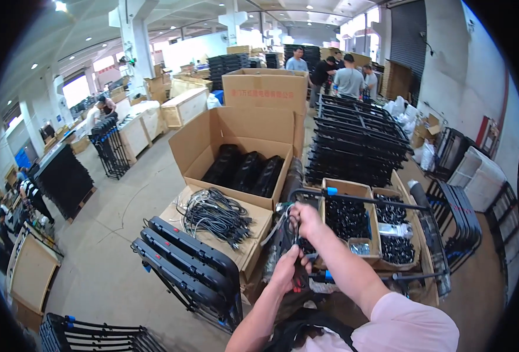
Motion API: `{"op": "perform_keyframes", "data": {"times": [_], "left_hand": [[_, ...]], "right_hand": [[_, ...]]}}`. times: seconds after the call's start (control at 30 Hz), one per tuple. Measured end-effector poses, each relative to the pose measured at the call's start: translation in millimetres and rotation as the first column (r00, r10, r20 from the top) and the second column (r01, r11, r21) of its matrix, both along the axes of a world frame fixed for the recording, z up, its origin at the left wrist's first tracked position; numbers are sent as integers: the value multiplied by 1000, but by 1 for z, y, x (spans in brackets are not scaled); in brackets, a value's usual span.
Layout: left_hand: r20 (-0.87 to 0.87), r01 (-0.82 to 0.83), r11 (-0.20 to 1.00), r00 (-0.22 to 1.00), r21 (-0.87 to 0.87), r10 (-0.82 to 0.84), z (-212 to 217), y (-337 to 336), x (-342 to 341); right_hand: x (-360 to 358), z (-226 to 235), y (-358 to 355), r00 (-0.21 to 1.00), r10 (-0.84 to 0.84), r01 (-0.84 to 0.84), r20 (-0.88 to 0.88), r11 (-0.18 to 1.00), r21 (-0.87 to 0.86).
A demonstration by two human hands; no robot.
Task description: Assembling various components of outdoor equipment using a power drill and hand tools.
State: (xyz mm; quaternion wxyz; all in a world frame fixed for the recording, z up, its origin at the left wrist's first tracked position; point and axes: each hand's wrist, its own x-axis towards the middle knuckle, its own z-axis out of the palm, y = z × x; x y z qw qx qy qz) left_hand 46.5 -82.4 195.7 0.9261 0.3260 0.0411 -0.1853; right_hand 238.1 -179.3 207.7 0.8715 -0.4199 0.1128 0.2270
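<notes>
My right hand (305, 222), the farther of the two, is closed in a pinch around dark cable (297, 236). Just nearer to me, my left hand (286, 268) has its fingers closed around the same dark strand. Pale wires hang at the left of my right hand, and something small and red shows below my left hand, too small to name. Around my hands runs a black tubular frame (382, 202) with blue end pieces, lying across boxes of parts. A heap of coiled black and grey cables (218, 216) rests on cardboard to the left.
An open carton (203, 138) holds several long black housings. Boxes of small black parts (346, 216) stand at the right, before a stack of black frames (356, 141). Upright black units (183, 258) stand at the near left. Several people work farther back.
</notes>
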Motion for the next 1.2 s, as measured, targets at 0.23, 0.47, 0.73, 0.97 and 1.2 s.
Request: {"op": "perform_keyframes", "data": {"times": [0.23,0.47,0.73,0.97,1.2], "left_hand": [[-25,222,957,973,-185,-230,32,-38,-6],[42,281,952,960,-120,-277,77,-60,-37],[143,188,966,966,179,-214,63,-103,-60],[441,-413,183,709,892,-550,42,-117,-82],[928,-944,-63,330,324,-176,149,-96,-56]], "right_hand": [[47,83,-52,922,-351,375,163,915,-150],[55,145,-95,835,-478,524,273,843,-125],[51,199,-181,824,-397,474,404,874,-106],[-91,196,-217,857,-86,98,509,995,3],[-210,147,-250,917,112,-202,383,958,202]]}}
